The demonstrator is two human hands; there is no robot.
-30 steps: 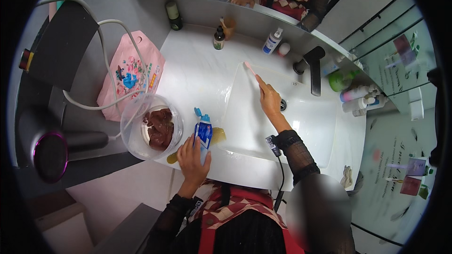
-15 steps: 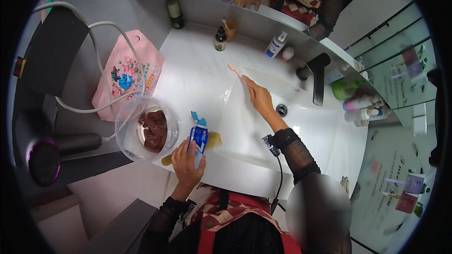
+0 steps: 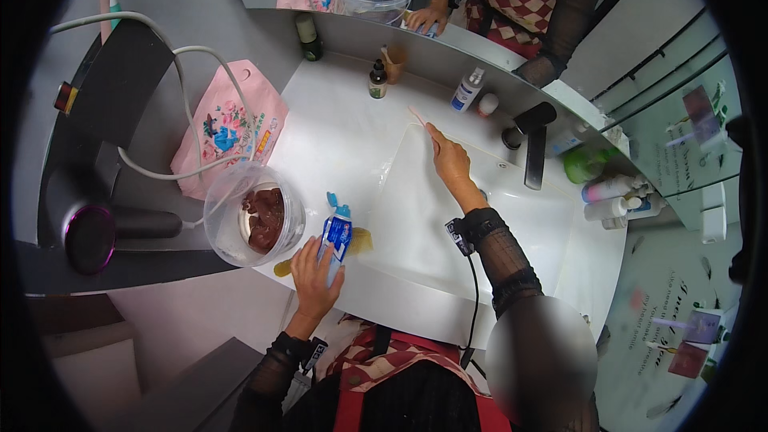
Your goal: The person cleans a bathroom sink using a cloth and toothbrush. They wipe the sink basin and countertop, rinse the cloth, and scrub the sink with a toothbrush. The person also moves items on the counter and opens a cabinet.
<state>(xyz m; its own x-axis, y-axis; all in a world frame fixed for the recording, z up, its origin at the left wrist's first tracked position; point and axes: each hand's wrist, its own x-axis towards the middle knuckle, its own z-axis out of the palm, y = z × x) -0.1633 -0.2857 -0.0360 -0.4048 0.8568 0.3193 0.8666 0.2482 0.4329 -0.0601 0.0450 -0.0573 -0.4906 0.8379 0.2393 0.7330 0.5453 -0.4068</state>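
My left hand [image 3: 317, 276] is closed round a blue and white toothpaste tube [image 3: 338, 234], whose light blue flip cap stands up from its far end. Under that tube, a yellowish, flat comb-like thing [image 3: 362, 241] lies on the counter, partly hidden by my hand. Over the left part of the white sink basin [image 3: 512, 252], my right hand [image 3: 453, 166] pinches a slim pink toothbrush [image 3: 417, 117]. Its head points away from me, past the basin's far left corner. The drain is mostly covered by my right wrist.
At the left stands a clear plastic bucket [image 3: 214, 224] with brown stuff inside, beside a pink pouch [image 3: 240, 116] and a black hair dryer [image 3: 132, 226] with a pale cord. Several bottles line the back, near the black faucet [image 3: 534, 140]. A mirror [image 3: 448, 0] rises behind.
The whole view has shifted slightly, so the counter sits a little lower. Both hands keep their holds; the toothbrush has tilted a bit, and its head now lies farther right in the picture.
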